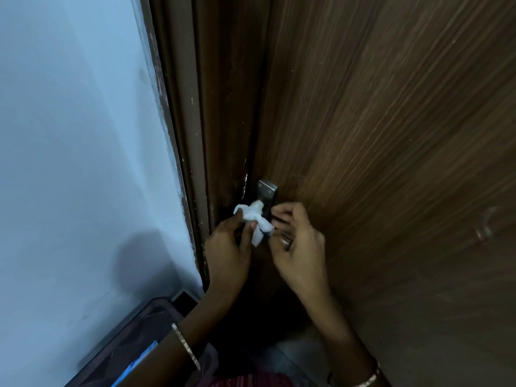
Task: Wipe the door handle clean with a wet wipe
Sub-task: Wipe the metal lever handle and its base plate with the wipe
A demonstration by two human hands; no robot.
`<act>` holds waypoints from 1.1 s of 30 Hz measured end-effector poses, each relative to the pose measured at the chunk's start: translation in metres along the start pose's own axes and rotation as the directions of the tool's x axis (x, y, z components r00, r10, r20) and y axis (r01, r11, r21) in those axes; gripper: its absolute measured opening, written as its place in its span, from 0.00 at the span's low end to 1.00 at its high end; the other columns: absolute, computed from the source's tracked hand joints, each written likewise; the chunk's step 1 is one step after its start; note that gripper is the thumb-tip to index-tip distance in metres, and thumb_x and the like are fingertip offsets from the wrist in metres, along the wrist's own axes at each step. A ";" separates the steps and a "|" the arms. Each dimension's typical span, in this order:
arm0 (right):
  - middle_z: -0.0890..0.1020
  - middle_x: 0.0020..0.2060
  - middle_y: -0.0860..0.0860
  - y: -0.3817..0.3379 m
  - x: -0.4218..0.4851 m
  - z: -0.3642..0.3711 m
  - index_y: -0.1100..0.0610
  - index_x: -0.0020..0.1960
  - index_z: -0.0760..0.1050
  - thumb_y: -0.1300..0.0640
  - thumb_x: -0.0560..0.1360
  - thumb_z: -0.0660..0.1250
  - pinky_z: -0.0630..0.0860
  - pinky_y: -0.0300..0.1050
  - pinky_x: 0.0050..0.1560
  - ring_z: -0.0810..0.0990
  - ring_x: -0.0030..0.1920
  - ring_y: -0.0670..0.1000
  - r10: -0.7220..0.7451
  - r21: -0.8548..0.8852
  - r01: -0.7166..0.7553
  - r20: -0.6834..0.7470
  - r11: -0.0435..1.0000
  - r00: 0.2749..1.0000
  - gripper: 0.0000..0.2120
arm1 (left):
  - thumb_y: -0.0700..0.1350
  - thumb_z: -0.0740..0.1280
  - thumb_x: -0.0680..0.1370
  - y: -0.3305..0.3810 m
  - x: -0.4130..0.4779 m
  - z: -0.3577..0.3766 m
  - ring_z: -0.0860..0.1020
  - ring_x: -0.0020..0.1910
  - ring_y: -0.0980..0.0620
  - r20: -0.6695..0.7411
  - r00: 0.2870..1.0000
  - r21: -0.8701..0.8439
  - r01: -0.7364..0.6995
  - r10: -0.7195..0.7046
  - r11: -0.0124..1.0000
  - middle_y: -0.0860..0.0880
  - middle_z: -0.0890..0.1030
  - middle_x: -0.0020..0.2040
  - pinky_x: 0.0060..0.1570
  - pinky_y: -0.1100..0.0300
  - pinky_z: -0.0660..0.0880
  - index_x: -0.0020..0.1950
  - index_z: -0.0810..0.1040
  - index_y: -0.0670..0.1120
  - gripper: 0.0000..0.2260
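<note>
A dark metal door handle plate [267, 189] is fixed on the brown wooden door [391, 135], near its left edge. My left hand [227, 250] pinches a crumpled white wet wipe [254, 216] and presses it against the plate's lower part. My right hand [298, 241] is to the right of the wipe, fingers curled around the lever, which is mostly hidden by both hands. A ring shows on one right finger.
The brown door frame [201, 121] runs up left of the door, beside a pale blue wall [83, 135]. A dark bin or crate [134, 344] with something blue inside stands low at the wall. Both wrists wear bangles.
</note>
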State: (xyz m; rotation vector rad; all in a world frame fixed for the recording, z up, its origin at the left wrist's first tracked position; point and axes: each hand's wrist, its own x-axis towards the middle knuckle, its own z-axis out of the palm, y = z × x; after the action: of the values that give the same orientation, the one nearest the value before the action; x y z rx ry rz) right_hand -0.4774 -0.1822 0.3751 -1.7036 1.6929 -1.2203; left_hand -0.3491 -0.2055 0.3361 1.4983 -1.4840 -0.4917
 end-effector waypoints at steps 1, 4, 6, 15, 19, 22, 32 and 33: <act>0.84 0.58 0.46 0.004 -0.005 -0.004 0.49 0.62 0.75 0.66 0.75 0.70 0.81 0.35 0.55 0.83 0.57 0.40 0.047 -0.006 -0.048 -0.038 0.999 0.998 0.20 | 0.47 0.64 0.81 -0.001 0.001 0.002 0.81 0.41 0.57 0.010 1.000 -0.034 0.025 -0.025 0.999 0.51 0.85 0.43 0.37 0.69 0.68 0.52 0.83 0.47 0.08; 0.85 0.52 0.42 0.017 -0.020 -0.011 0.49 0.59 0.81 0.65 0.77 0.70 0.81 0.35 0.54 0.83 0.53 0.37 0.148 -0.037 -0.150 -0.053 0.988 0.988 0.15 | 0.44 0.60 0.83 -0.005 0.004 0.010 0.76 0.33 0.58 0.048 0.987 -0.131 0.161 -0.156 0.978 0.51 0.79 0.34 0.32 0.62 0.67 0.42 0.78 0.45 0.12; 0.86 0.52 0.40 0.022 -0.029 -0.011 0.50 0.60 0.83 0.64 0.78 0.69 0.76 0.25 0.54 0.83 0.53 0.35 0.147 -0.028 -0.148 -0.052 0.989 0.988 0.14 | 0.42 0.60 0.82 -0.008 0.006 0.014 0.78 0.34 0.53 0.065 0.967 -0.179 0.255 -0.247 0.950 0.47 0.80 0.35 0.33 0.57 0.72 0.41 0.79 0.42 0.13; 0.87 0.51 0.39 0.030 -0.027 -0.009 0.49 0.57 0.85 0.68 0.77 0.70 0.79 0.33 0.59 0.84 0.54 0.35 0.148 0.047 -0.145 -0.092 0.988 0.985 0.16 | 0.39 0.62 0.82 -0.001 -0.007 0.026 0.84 0.53 0.42 0.502 0.743 -0.566 0.670 -0.443 0.481 0.37 0.84 0.54 0.54 0.50 0.80 0.55 0.81 0.34 0.11; 0.87 0.49 0.36 0.036 -0.029 -0.005 0.47 0.55 0.86 0.66 0.77 0.71 0.79 0.33 0.57 0.84 0.54 0.35 0.199 0.138 -0.182 -0.115 0.974 0.973 0.15 | 0.40 0.62 0.82 0.000 -0.014 0.028 0.84 0.53 0.42 0.552 0.737 -0.543 0.672 -0.389 0.503 0.38 0.85 0.53 0.56 0.48 0.80 0.56 0.81 0.35 0.11; 0.88 0.50 0.39 0.039 -0.030 -0.002 0.48 0.56 0.86 0.66 0.76 0.71 0.81 0.38 0.58 0.85 0.55 0.38 0.250 0.190 -0.226 -0.117 0.956 0.961 0.15 | 0.40 0.63 0.82 0.005 -0.018 0.027 0.84 0.52 0.43 0.587 0.726 -0.519 0.677 -0.358 0.522 0.38 0.85 0.53 0.54 0.50 0.81 0.56 0.81 0.35 0.11; 0.88 0.51 0.54 0.029 -0.026 -0.012 0.57 0.54 0.86 0.63 0.78 0.71 0.85 0.49 0.46 0.86 0.56 0.55 0.435 0.524 -0.425 0.112 0.738 0.893 0.08 | 0.35 0.59 0.83 0.028 -0.037 0.011 0.82 0.58 0.42 0.746 0.649 -0.437 0.648 -0.152 0.623 0.38 0.83 0.58 0.58 0.47 0.79 0.63 0.78 0.36 0.13; 0.88 0.51 0.55 0.028 -0.026 -0.014 0.57 0.54 0.86 0.61 0.78 0.71 0.85 0.50 0.45 0.87 0.55 0.56 0.441 0.530 -0.433 0.120 0.729 0.890 0.07 | 0.34 0.58 0.83 0.029 -0.036 0.010 0.82 0.58 0.42 0.744 0.653 -0.442 0.642 -0.143 0.626 0.37 0.83 0.58 0.58 0.46 0.79 0.64 0.78 0.35 0.13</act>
State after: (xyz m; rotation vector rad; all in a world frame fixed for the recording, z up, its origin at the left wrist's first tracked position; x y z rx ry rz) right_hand -0.5003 -0.1575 0.3522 -0.8867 1.4414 -1.3083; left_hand -0.3800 -0.1701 0.3436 1.0665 -1.1598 -1.8253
